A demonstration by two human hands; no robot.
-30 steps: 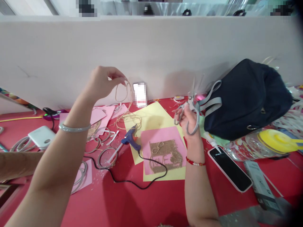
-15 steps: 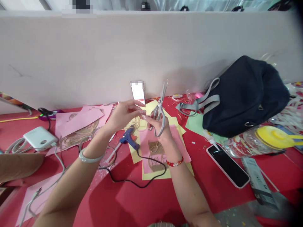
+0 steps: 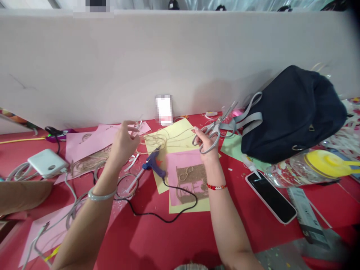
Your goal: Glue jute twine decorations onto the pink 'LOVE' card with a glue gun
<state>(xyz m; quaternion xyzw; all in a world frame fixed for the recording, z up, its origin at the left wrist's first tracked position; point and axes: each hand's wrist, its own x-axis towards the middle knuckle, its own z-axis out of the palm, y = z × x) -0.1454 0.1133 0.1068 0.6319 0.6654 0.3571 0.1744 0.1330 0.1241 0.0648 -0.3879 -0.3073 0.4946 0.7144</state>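
My right hand [image 3: 209, 146] holds grey-handled scissors [image 3: 216, 132], fingers through the loops and blades pointing up and right. A thin strand of twine [image 3: 158, 139] runs from a loose tangle on yellow paper [image 3: 180, 131] toward the right fingertips; whether they pinch it is unclear. To the left, my left hand [image 3: 123, 144] hovers near pink sheets, fingers loosely curved and apart, with nothing visible in them. Between the hands lies a blue glue gun [image 3: 154, 164]. Below it, a pink card [image 3: 172, 168] bears brown twine panels, a twine bow and twine lettering.
A phone [image 3: 164, 109] leans on the white partition. At right are a dark backpack [image 3: 292, 112], a yellow-lidded bottle [image 3: 323, 164] and another phone [image 3: 271, 197]. A white power adapter [image 3: 47, 164] with cables sits left; the glue gun's black cord [image 3: 152, 215] loops across the red table.
My hands have moved apart: the left went left and slightly down, the right went right with the scissors, which now tilt further right. More of the card and the twine strand shows.
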